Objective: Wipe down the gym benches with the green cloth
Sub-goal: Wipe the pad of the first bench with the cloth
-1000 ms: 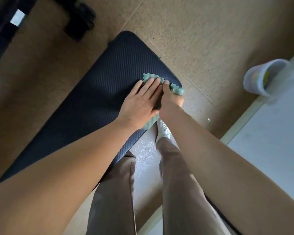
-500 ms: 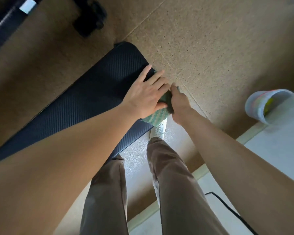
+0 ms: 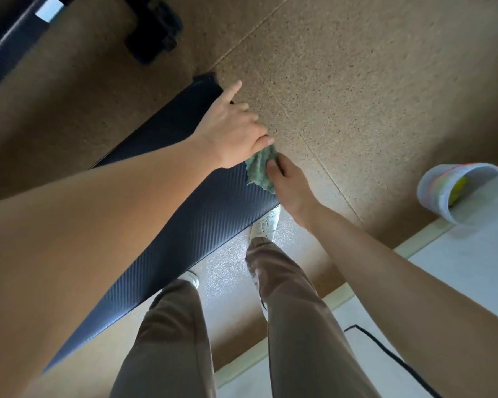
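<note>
The dark ribbed bench (image 3: 207,214) runs up from the lower left to its far end, where the left hand (image 3: 230,130) rests open at the pad's right-hand corner, fingers straight and spread, gripping nothing. Just right of its thumb the green cloth (image 3: 260,169) lies bunched on the bench's right edge, touching both hands, and the right hand (image 3: 289,183), just right of the cloth, pinches it with curled fingertips. I judge the wipe to be in progress at this end and edge. The pad shows no damp trace of what is done, and no other benches are in view.
</note>
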